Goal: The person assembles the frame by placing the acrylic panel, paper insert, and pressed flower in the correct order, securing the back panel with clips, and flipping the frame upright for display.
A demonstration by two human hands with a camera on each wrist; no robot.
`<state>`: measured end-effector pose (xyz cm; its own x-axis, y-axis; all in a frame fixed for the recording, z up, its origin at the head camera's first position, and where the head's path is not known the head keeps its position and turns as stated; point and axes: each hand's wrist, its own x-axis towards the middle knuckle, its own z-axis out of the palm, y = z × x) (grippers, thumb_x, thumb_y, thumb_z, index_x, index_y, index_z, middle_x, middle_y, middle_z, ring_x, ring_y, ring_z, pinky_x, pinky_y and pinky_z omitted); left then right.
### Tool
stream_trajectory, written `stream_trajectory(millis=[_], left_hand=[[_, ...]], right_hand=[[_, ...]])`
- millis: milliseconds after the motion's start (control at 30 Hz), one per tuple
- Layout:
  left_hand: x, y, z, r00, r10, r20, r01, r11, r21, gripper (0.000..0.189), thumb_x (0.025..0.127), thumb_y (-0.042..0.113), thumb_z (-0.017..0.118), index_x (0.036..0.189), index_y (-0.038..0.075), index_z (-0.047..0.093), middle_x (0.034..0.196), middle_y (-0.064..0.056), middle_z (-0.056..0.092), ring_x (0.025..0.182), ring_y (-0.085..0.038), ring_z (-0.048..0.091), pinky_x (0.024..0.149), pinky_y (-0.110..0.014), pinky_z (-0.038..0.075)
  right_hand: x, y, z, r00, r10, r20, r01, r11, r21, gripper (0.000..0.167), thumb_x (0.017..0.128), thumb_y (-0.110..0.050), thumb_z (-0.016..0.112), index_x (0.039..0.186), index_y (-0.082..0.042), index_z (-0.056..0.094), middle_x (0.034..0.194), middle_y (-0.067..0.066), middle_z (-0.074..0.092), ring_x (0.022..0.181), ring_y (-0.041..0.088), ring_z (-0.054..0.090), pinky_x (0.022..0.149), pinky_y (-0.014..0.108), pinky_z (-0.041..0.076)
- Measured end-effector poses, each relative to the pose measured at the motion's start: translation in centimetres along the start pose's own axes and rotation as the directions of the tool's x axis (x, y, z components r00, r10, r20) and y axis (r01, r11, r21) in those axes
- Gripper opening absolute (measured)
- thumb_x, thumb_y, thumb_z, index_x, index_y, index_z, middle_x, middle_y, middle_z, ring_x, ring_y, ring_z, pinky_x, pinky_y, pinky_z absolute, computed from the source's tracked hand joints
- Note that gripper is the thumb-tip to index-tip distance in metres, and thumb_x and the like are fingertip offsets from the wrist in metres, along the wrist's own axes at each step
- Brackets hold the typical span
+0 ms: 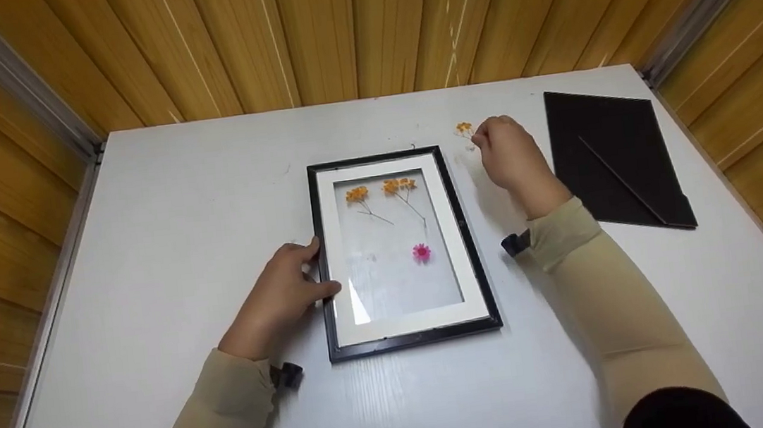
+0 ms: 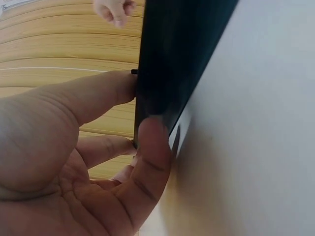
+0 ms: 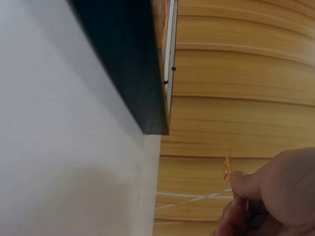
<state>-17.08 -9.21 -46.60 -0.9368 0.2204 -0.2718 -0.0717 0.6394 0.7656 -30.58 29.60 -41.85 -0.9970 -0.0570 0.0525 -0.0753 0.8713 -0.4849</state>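
On my feed, the right hand [image 1: 508, 152] pinches an orange flower sprig [image 1: 463, 127] near the black picture frame's [image 1: 416, 340] upper right corner. The left hand [image 1: 279, 288], fingers spread, contacts the frame's left side.

Orange sprig [image 1: 463, 127] partly hidden by right hand [image 1: 511, 156].

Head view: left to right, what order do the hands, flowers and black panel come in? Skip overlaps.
Left hand → leftmost orange sprig → pink flower → held orange sprig → right hand → black panel.
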Motion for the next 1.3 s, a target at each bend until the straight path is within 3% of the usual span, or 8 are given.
stream_trajectory(millis=[167, 367, 500, 700, 933, 1133, 1300], left_hand=[[0.2, -0.1, -0.1, 1.0, -0.017, 0.002, 0.017, 1.0, -0.005, 0.091, 0.097, 0.025, 0.09, 0.172, 0.004, 0.042, 0.162, -0.024, 0.055, 0.122, -0.031, 0.062, 0.113, -0.048, 0.054], [0.6, -0.4, 0.0, 1.0, -0.023, -0.003, 0.023, 1.0, -0.018, 0.091, 0.096, 0.026, 0.091, 0.171, 0.005, 0.044, 0.16, -0.025, 0.057, 0.123, -0.032, 0.06, 0.115, -0.05, 0.052], [0.8, -0.4, -0.1, 1.0, -0.025, -0.005, 0.025, 0.999, -0.026, 0.092, 0.096, 0.026, 0.091, 0.171, 0.005, 0.043, 0.16, -0.024, 0.057, 0.121, -0.031, 0.059, 0.114, -0.047, 0.051], [0.8, -0.1, -0.5, 0.999, -0.048, -0.002, 0.048, 0.997, -0.057, 0.092, 0.095, 0.025, 0.091, 0.172, 0.007, 0.043, 0.167, -0.022, 0.052, 0.122, -0.029, 0.057, 0.113, -0.043, 0.05], [0.6, -0.1, -0.7, 0.999, -0.039, 0.006, 0.039, 0.997, -0.073, 0.092, 0.095, 0.024, 0.091, 0.171, 0.005, 0.044, 0.174, -0.019, 0.05, 0.122, -0.028, 0.057, 0.108, -0.041, 0.05], [0.4, -0.2, -0.6, 1.0, -0.017, 0.012, 0.018, 0.998, -0.068, 0.091, 0.095, 0.024, 0.091, 0.17, 0.004, 0.045, 0.176, -0.017, 0.05, 0.133, -0.027, 0.054, 0.119, -0.043, 0.046], [0.0, -0.4, -0.4, 1.0, -0.01, 0.017, 0.011, 0.999, -0.053, 0.09, 0.094, 0.024, 0.091, 0.17, 0.003, 0.046, 0.175, -0.013, 0.053, 0.123, -0.027, 0.058, 0.111, -0.041, 0.049]], right_hand=[[-2.3, -2.9, 0.0, 0.997, -0.078, 0.005, 0.078, 0.997, 0.008, 0.034, 0.121, -0.019, 0.052, 0.13, 0.01, 0.066, 0.129, 0.027, 0.065, 0.119, 0.043, 0.066, 0.11, 0.058, 0.056], [-5.1, -6.2, 0.5, 0.982, -0.169, 0.084, 0.167, 0.986, 0.022, 0.031, 0.121, -0.021, 0.053, 0.129, 0.006, 0.066, 0.127, 0.021, 0.065, 0.112, 0.036, 0.065, 0.103, 0.053, 0.058], [-6.6, -8.0, 1.8, 0.962, -0.236, 0.139, 0.234, 0.972, 0.028, 0.027, 0.12, -0.021, 0.057, 0.125, 0.003, 0.068, 0.124, 0.018, 0.066, 0.108, 0.032, 0.067, 0.098, 0.049, 0.06], [-8.0, -9.9, 4.5, 0.914, -0.318, 0.252, 0.324, 0.946, 0.02, 0.024, 0.119, -0.02, 0.059, 0.121, 0.001, 0.07, 0.121, 0.017, 0.071, 0.107, 0.031, 0.069, 0.099, 0.047, 0.06], [-8.8, -11.3, 6.4, 0.884, -0.322, 0.34, 0.346, 0.938, -0.009, 0.024, 0.118, -0.02, 0.061, 0.12, 0.0, 0.074, 0.117, 0.014, 0.072, 0.106, 0.029, 0.071, 0.099, 0.046, 0.061], [-9.0, -11.6, 6.9, 0.868, -0.296, 0.399, 0.325, 0.946, -0.006, 0.024, 0.116, -0.019, 0.064, 0.119, 0.0, 0.077, 0.119, 0.015, 0.075, 0.108, 0.03, 0.072, 0.103, 0.046, 0.062], [-9.6, -11.3, 7.0, 0.867, -0.289, 0.406, 0.31, 0.951, 0.015, 0.023, 0.114, -0.021, 0.069, 0.115, 0.0, 0.079, 0.117, 0.016, 0.077, 0.108, 0.031, 0.073, 0.103, 0.048, 0.062]])
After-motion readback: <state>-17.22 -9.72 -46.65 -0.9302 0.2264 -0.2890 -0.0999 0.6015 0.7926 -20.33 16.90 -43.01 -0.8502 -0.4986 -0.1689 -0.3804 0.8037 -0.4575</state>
